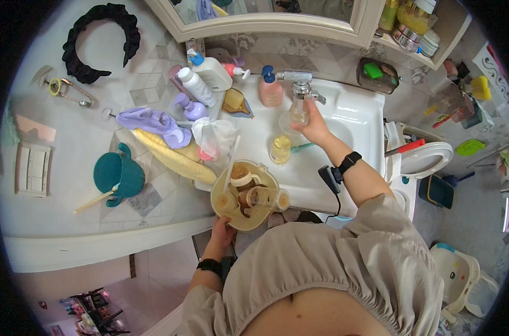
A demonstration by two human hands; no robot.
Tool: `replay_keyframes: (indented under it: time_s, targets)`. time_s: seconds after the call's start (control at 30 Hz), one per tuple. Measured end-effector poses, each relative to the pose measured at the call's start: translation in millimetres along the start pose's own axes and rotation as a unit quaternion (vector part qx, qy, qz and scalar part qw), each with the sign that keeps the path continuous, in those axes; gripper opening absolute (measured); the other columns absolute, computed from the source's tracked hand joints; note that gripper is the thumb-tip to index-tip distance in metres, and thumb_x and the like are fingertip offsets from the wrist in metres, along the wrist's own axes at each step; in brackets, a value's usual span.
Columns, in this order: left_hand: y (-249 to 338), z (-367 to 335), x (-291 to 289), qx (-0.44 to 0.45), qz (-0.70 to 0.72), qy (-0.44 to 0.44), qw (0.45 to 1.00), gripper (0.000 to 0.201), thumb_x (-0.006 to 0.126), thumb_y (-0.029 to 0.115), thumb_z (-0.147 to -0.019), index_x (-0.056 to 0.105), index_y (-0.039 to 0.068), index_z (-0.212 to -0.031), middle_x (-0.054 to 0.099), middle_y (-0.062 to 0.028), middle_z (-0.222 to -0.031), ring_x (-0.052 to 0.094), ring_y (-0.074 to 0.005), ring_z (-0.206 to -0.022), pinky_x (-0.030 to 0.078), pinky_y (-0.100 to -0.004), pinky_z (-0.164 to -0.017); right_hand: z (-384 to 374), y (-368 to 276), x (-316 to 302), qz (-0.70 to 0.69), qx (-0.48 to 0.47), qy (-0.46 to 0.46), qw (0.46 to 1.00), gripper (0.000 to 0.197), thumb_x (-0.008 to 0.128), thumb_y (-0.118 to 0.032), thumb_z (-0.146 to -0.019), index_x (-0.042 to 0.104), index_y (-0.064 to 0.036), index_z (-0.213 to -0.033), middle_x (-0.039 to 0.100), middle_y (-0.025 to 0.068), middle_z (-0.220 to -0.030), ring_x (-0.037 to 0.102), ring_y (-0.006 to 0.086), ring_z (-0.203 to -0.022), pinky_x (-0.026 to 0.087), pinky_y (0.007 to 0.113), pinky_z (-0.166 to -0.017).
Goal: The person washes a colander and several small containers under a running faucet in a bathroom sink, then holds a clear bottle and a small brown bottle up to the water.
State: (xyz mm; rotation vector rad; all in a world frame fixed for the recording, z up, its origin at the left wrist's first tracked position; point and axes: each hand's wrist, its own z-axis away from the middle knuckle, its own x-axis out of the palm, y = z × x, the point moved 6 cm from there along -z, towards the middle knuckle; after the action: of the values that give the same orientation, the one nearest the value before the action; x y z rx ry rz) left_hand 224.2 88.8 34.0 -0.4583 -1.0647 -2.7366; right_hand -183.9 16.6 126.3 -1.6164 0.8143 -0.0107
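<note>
My right hand is closed around a see-through bottle and holds it beneath the chrome faucet, over the white sink. Whether water runs is hard to make out. My left hand grips the near rim of a beige basin at the sink's left front corner. Inside the basin lie a see-through bottle, a brown-tinted bottle with a white collar and other pieces partly hidden. In the sink, a small see-through jar with yellowish contents stands beside a teal handle.
Left of the sink stand a pink pump bottle, a purple pump bottle and a white spray can. Purple and yellow cloths hang near a teal cup. A soap dish sits at the back right.
</note>
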Motion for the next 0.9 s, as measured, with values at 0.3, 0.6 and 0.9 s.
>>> replay_keyframes:
  time_s: [0.3,0.6,0.9]
  targets:
    - [0,-13,-8,-0.022,-0.061,-0.006,0.998,0.046,0.044,0.003,-0.072,0.036,0.005,-0.118,0.049,-0.0109,-0.106,0.053,-0.0260,-0.091,0.049,-0.0387,-0.073,-1,35,18,0.013,0.017,-0.095,0.995,0.074,0.074,-0.009,-0.058,0.036,-0.0008,-0.121,0.043,0.0187,-0.119,0.041,0.0319,-0.111,0.034,0.035,-0.094]
    - [-8,-19,-18,0.004,0.001,-0.032,0.999,0.049,0.043,0.003,-0.072,0.034,0.006,-0.120,0.047,-0.0115,-0.108,0.051,-0.0267,-0.097,0.048,-0.0424,-0.074,1,3,8,-0.005,-0.034,0.023,0.999,0.074,0.072,-0.009,-0.059,0.035,-0.0034,-0.123,0.043,0.0178,-0.118,0.041,0.0313,-0.111,0.034,0.035,-0.094]
    - [0,-13,-8,-0.013,0.005,-0.016,1.000,0.052,0.044,0.000,-0.070,0.032,0.007,-0.120,0.046,-0.0110,-0.112,0.050,-0.0284,-0.099,0.046,-0.0443,-0.080,0,23,23,-0.341,0.219,-0.067,0.912,0.051,0.065,-0.022,-0.073,0.043,-0.0040,-0.115,0.049,0.0110,-0.114,0.051,0.0259,-0.100,0.041,0.038,-0.085]
